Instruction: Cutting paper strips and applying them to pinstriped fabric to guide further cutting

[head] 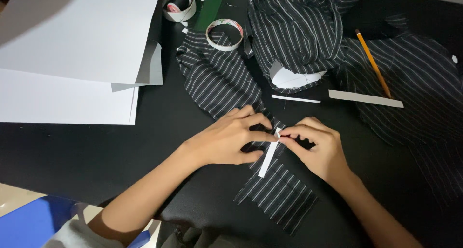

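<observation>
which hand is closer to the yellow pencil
Right. The right hand lies below and left of the yellow pencil, apart from it; the left hand is farther left, beyond the white paper strip.

The striped strip (276,192) under the bare left hand (226,139) and right hand (320,149) is thin woven cloth — black with fine pale lines, matt and soft-looking. The white slip (268,156) pinched at the fingers (260,136) looks like smooth paper or tape. Beyond the strip, the heaped striped fabric (294,31) is the same matt cloth. The surface (72,151) is black with a faint sheen. Left of the heap, the white sheets (72,40) are smooth matt paper; the tape roll (224,34) looks glossy — the pencil (373,62) is painted wood.
</observation>
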